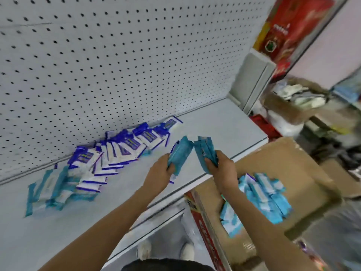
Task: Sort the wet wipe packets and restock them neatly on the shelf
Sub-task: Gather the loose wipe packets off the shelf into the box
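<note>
My left hand (161, 169) grips a teal wet wipe packet (180, 154) over the front part of the white shelf (218, 122). Just to its right, my right hand (220, 167) holds a small bunch of teal packets (205, 151) upright. Their top ends almost touch. A leaning row of dark blue and white packets (125, 148) lies along the pegboard back. Several teal and white packets (56, 189) lie at the row's left end. More teal packets (263, 198) lie loose in an open cardboard box (304, 173) below the shelf on the right.
The white pegboard (117, 55) backs the shelf. A white shelf bracket (252, 81) and a red box (293, 28) stand at the far right end. Cluttered cartons (297, 102) fill the floor to the right. My shoes (166, 251) show beneath the shelf edge.
</note>
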`<state>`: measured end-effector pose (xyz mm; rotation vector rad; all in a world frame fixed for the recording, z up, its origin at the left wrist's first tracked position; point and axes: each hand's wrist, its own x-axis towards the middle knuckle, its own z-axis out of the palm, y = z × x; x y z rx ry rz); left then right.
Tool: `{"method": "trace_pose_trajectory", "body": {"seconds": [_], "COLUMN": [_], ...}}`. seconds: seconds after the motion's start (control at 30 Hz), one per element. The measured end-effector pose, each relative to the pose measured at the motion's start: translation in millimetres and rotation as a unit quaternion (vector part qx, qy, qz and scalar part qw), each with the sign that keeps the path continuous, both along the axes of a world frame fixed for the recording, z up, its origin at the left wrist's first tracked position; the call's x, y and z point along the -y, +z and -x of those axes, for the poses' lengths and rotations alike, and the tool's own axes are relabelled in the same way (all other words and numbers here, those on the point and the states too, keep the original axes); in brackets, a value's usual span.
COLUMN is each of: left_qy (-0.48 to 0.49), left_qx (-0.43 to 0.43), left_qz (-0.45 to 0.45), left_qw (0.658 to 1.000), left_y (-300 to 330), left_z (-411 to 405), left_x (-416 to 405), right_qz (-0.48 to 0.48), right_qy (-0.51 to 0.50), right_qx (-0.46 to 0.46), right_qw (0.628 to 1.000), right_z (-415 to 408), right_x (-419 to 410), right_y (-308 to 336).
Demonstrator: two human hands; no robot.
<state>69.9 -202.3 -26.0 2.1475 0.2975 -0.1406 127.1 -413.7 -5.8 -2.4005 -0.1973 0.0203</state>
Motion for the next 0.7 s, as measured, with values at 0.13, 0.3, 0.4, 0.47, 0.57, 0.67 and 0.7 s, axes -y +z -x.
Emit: {"method": "trace_pose_trajectory", "body": {"seconds": [0.13, 0.3, 0.4, 0.47, 0.57, 0.67, 0.7], "left_qy": [-0.080, -0.161, -0.149, -0.124, -0.077, -0.013, 0.020], "left_qx": [-0.047, -0.019, -0.005, 0.014, 0.052, 0.073, 0.077], "left_qz": [0.050, 0.077, 0.098, 0.081, 0.040, -0.014, -0.035], "left_qw": [0.994, 0.984, 0.984, 0.989, 0.995, 0.997, 0.996], "left_y": [-17.5, -26.5, -29.9, -33.2, -30.0, -31.1, -32.3], "left_z": [1.6, -7.8, -17.8, -15.3, 6.3, 40.4, 53.7], "left_x": [109.8, 204.5, 212.8, 193.5, 139.3, 65.6, 37.7], "right_qz": [0.056, 0.115, 0.099, 0.097, 0.107, 0.121, 0.122], "right_qy": [-0.060, -0.133, -0.152, -0.111, -0.013, 0.061, 0.092], "right_qx": [-0.062, -0.095, -0.058, -0.041, -0.042, -0.079, -0.091], "right_qw": [0.995, 0.980, 0.982, 0.988, 0.993, 0.988, 0.984], "right_z": [38.8, 54.9, 43.3, 37.0, 32.7, 30.1, 28.8], "right_x": [111.3, 204.0, 223.7, 218.2, 179.4, 115.2, 89.9], "right_y": [-19.3, -24.4, -18.4, -18.7, -30.6, -49.4, -55.2]}}
